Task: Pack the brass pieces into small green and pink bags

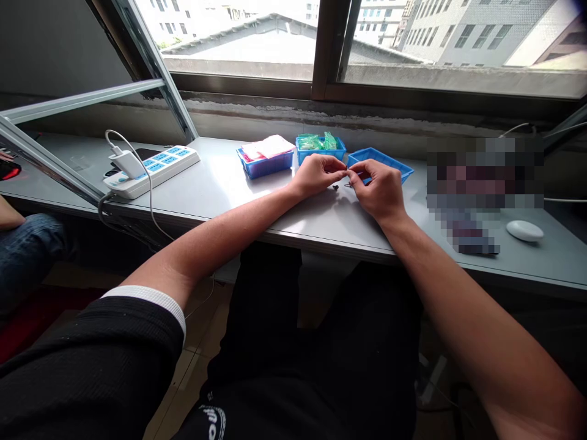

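My left hand (319, 173) and my right hand (376, 187) meet fingertip to fingertip just above the desk. Both are closed in a pinch, and whatever lies between the fingers is too small to make out. Beneath them on the desk is a small dark piece (335, 187), too tiny to name. Behind my right hand stands a blue tray (389, 160), partly covered by that hand. A second blue tray (321, 154) with green plastic packets (316, 142) sits just behind my left hand. Further left, a blue box (266, 168) carries pink and white packets (269, 147).
A white power strip (158, 171) with a plugged-in charger (126, 163) lies on the left, its cable hanging over the desk edge. Metal frame bars (87, 101) rise there. On the right are a white mouse (525, 231) and a blurred-out area. A window runs behind the desk (220, 189).
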Demonstrator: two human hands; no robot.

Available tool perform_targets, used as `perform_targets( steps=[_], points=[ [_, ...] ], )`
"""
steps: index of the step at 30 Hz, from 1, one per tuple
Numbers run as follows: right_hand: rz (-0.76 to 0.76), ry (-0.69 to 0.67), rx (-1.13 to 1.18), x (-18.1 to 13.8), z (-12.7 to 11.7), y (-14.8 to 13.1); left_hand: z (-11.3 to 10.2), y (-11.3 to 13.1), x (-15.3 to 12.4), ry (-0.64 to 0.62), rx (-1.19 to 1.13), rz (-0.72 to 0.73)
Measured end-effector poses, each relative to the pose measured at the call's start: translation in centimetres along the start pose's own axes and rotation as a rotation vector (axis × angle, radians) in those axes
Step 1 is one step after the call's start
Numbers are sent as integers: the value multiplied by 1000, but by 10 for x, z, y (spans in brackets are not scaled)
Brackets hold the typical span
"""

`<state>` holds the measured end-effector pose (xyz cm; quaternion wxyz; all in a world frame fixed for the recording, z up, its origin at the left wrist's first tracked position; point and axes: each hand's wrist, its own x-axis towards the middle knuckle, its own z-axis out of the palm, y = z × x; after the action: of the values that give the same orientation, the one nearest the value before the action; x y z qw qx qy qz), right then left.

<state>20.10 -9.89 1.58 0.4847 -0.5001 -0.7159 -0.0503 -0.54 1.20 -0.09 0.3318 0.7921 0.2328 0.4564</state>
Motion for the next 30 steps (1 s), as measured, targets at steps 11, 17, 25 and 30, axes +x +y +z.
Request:
perform_targets(
  steps=[11, 17, 25, 30],
  points=[
    [33, -11, -13, 1, -5, -6, 6, 8, -5, -16, 148, 103],
    [19, -32, -29, 1, -5, -7, 6, 7, -3, -23, 148, 91],
    [56, -43, -6, 1, -4, -3, 5, 4, 2, 33, -4, 82],
    [44, 10, 10, 1, -4, -6, 2, 11, 0, 31, 30, 22]
  ],
)
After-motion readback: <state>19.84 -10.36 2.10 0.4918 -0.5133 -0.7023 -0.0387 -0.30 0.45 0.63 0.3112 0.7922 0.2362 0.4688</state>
